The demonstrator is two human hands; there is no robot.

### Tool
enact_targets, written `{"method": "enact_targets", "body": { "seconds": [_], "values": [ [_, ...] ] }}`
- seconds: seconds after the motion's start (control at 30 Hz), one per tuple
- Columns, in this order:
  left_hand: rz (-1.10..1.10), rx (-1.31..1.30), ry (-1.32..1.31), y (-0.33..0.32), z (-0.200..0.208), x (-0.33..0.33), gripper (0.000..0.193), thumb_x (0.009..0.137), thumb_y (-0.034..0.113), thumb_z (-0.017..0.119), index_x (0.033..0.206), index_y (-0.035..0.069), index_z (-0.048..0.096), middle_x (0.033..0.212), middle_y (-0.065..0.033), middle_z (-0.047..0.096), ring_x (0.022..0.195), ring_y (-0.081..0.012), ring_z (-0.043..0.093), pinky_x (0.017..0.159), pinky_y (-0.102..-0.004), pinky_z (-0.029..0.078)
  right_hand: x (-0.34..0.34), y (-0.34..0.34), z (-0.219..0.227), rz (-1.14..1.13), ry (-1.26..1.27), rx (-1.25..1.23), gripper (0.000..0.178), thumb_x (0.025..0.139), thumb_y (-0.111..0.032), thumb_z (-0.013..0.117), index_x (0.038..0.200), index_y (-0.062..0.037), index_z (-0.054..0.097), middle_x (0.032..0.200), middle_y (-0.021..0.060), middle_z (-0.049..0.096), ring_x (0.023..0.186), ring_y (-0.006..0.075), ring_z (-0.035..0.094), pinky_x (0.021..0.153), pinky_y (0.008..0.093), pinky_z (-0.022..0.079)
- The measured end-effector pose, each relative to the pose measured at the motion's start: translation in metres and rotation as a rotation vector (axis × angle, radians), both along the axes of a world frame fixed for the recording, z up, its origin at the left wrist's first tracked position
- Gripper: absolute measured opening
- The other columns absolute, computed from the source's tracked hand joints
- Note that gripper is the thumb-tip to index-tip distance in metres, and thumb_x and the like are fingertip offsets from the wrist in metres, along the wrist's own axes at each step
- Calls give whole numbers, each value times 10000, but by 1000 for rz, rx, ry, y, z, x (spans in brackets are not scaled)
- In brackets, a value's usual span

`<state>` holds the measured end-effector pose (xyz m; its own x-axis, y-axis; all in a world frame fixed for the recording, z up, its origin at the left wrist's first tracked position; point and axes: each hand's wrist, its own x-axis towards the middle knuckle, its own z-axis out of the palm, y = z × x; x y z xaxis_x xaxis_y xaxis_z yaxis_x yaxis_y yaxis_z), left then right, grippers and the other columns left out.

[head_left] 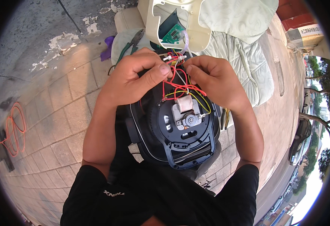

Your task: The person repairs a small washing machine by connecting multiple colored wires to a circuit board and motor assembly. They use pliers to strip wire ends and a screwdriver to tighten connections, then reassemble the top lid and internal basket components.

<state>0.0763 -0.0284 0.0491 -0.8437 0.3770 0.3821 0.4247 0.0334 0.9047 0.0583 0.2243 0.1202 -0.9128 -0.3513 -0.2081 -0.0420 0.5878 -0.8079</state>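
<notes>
Both hands are raised over an opened black appliance body, among its loose red wires. My left hand is closed, thumb and forefinger pinched on a red wire. Opposite it, my right hand pinches a thin wire, its end hidden by the fingers. Between the hands lie white wire connectors. Below them, a small motor is mounted on the round black base, with a yellow wire curving beside it. Just beyond, a cream plastic housing holds a green circuit board.
Green-handled pliers lie on a pale quilted cloth beyond my left hand. Another pair of pliers is beside my right forearm. A purple cloth and a coiled orange cord lie left on the paving.
</notes>
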Motion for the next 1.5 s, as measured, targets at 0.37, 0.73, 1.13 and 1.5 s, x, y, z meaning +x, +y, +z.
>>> {"method": "enact_targets", "body": {
  "seconds": [0.37,0.73,1.13,1.5],
  "values": [
    [95,60,46,11,-3,0,172,1023,129,721,907,4,745,823,-60,707,908,-195,642,865,-362,512,-4,-20,10,87,333,244,249,1019,-207,712,1158,-4,748,879,228,752,748,382,741,682,421,574],
    [463,-258,165,42,-7,3,258,929,284,807,1140,136,809,815,-12,722,864,-261,665,836,-434,452,-2,-16,1,75,390,99,145,1014,-79,696,1114,3,762,942,213,752,824,385,741,748,408,586],
    [612,-355,325,48,-10,2,187,883,217,803,1059,159,831,822,5,686,829,-215,669,782,-391,415,1,-18,3,119,504,189,133,1008,-63,728,1121,-6,771,928,181,757,801,311,751,732,368,588],
    [586,-384,337,47,-12,5,201,905,183,780,1098,135,812,872,5,693,860,-205,678,835,-388,415,-7,-8,20,350,658,366,228,977,-45,740,1204,-40,737,927,132,723,787,326,730,692,393,577]
  ]
}}
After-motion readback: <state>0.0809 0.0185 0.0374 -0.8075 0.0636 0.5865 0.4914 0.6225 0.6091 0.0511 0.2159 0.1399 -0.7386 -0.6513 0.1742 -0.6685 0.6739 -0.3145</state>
